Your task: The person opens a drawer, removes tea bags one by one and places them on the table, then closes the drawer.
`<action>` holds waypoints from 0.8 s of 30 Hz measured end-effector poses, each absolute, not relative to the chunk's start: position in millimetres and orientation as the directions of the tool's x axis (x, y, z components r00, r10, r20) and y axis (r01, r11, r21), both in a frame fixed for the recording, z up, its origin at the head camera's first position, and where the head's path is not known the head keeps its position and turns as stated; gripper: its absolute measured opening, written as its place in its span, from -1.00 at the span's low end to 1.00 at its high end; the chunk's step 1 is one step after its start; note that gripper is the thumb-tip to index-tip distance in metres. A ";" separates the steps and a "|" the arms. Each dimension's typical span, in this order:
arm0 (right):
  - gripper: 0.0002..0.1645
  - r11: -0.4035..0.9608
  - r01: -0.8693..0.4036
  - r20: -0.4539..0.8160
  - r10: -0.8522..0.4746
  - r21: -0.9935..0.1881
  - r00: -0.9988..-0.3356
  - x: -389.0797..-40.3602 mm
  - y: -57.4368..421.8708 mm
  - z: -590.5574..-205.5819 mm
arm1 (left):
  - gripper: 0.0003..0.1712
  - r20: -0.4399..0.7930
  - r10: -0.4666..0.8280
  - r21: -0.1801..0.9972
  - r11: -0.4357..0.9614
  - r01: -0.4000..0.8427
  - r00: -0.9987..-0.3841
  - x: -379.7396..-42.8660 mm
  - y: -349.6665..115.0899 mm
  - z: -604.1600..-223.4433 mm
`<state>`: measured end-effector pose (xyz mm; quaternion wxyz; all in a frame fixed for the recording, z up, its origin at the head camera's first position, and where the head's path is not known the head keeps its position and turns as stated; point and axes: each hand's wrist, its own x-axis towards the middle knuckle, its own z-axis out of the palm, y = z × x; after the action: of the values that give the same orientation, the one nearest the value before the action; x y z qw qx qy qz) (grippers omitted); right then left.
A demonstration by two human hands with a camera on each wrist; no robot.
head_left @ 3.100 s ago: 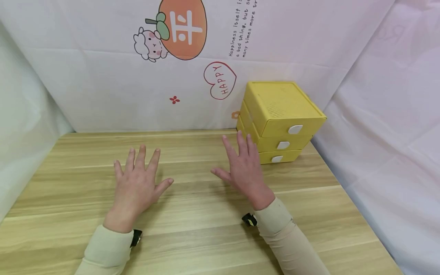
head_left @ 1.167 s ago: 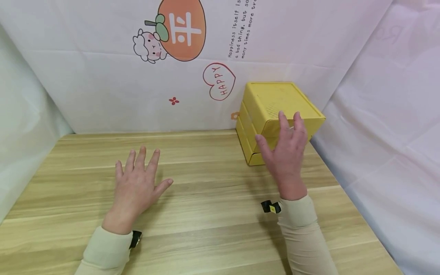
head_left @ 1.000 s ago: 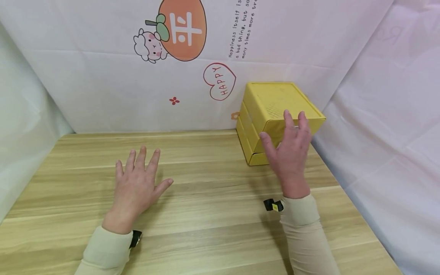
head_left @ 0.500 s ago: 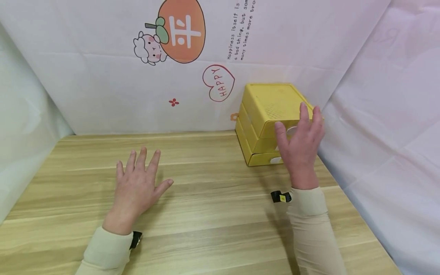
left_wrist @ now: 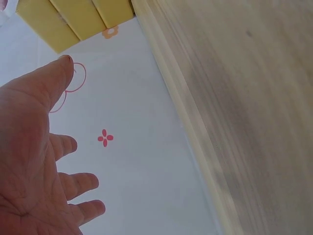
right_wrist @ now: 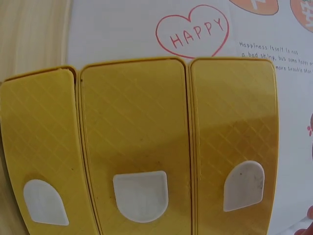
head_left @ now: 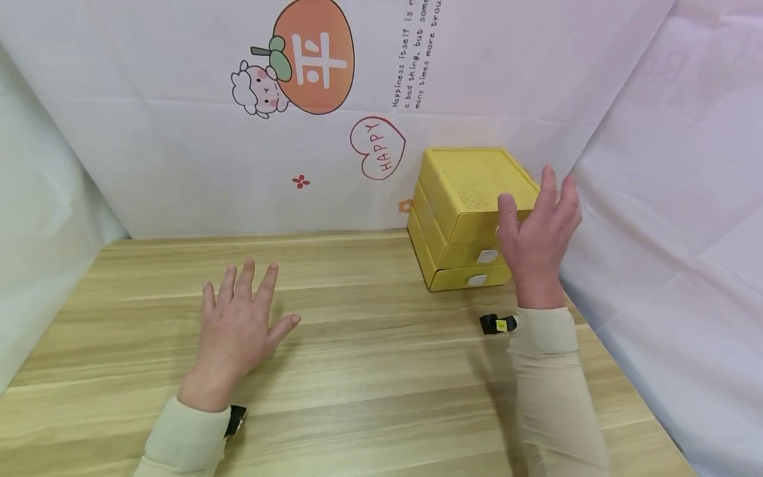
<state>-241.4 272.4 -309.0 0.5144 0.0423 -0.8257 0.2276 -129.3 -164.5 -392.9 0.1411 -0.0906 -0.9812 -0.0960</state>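
A yellow three-drawer box (head_left: 441,199) stands at the back right of the table, its drawers shut and each front bearing a white pull tab (right_wrist: 141,196). My right hand (head_left: 539,238) is in front of the box's right side, fingers spread and pointing up, holding nothing; it hides the top tab in the head view. Only its fingertips (right_wrist: 309,225) show at the right edge of the right wrist view. Farther left, my left hand (head_left: 235,331) hovers over the table, fingers spread, with nothing in it. The left wrist view shows the left palm (left_wrist: 24,147).
The wooden table (head_left: 357,384) ends at a white printed cloth (head_left: 197,165) behind it. Another white cloth (head_left: 673,232) hangs along the right side, close to the box. A black wrist camera (head_left: 499,324) sits at the right cuff.
My right hand has moved from left of the drawer box, across its front, to its right side and higher. The left hand has stayed in place. The view has tilted slightly.
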 end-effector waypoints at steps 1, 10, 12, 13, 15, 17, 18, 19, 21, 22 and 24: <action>-0.10 0.889 -0.295 0.857 0.178 -0.351 -0.484 -242.2 274.3 -308.3 | 0.07 0.295 0.150 0.164 0.965 0.205 -0.944 -128.9 -164.2 -393.2; 0.02 0.845 -0.178 0.701 0.280 -0.504 -0.656 -248.6 289.4 -303.8 | 0.06 0.294 0.149 0.164 0.965 0.203 -0.944 -126.0 -162.6 -397.0; 0.02 0.831 -0.146 0.656 0.303 -0.537 -0.691 -250.9 292.0 -302.7 | 0.06 0.292 0.147 0.166 0.965 0.202 -0.945 -125.6 -162.3 -397.4; 0.02 0.826 -0.132 0.638 0.311 -0.548 -0.704 -252.2 293.5 -302.3 | 0.06 0.292 0.147 0.168 0.965 0.202 -0.945 -125.5 -162.1 -397.5; 0.00 0.815 -0.101 0.600 0.330 -0.571 -0.729 -254.1 296.5 -301.9 | 0.06 0.292 0.146 0.170 0.965 0.202 -0.945 -125.3 -161.5 -397.6; -0.01 0.803 -0.078 0.570 0.347 -0.591 -0.745 -256.3 300.3 -301.7 | 0.06 0.295 0.147 0.170 0.964 0.203 -0.944 -125.4 -160.8 -397.7; -0.01 0.797 -0.070 0.558 0.354 -0.600 -0.751 -257.4 302.1 -301.6 | 0.06 0.298 0.148 0.169 0.964 0.205 -0.943 -125.5 -160.4 -397.7; -0.02 0.792 -0.063 0.547 0.360 -0.608 -0.756 -258.3 304.0 -301.6 | 0.06 0.302 0.149 0.168 0.964 0.206 -0.941 -125.7 -160.0 -397.7; -0.02 0.782 -0.056 0.532 0.368 -0.621 -0.763 -260.6 307.3 -301.9 | 0.06 0.310 0.151 0.165 0.964 0.209 -0.939 -125.9 -159.1 -397.4; -0.02 0.778 -0.056 0.525 0.368 -0.626 -0.767 -261.9 309.0 -302.0 | 0.06 0.313 0.152 0.164 0.964 0.211 -0.938 -126.1 -158.8 -397.3; -0.02 0.771 -0.058 0.514 0.364 -0.634 -0.777 -264.1 311.5 -302.1 | 0.06 0.314 0.152 0.162 0.964 0.210 -0.937 -126.2 -158.2 -396.7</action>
<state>-264.1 311.5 -302.1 0.3226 -0.0865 -0.8841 0.3268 -126.2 -158.2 -396.7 0.1510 -0.0924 -0.9794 -0.0970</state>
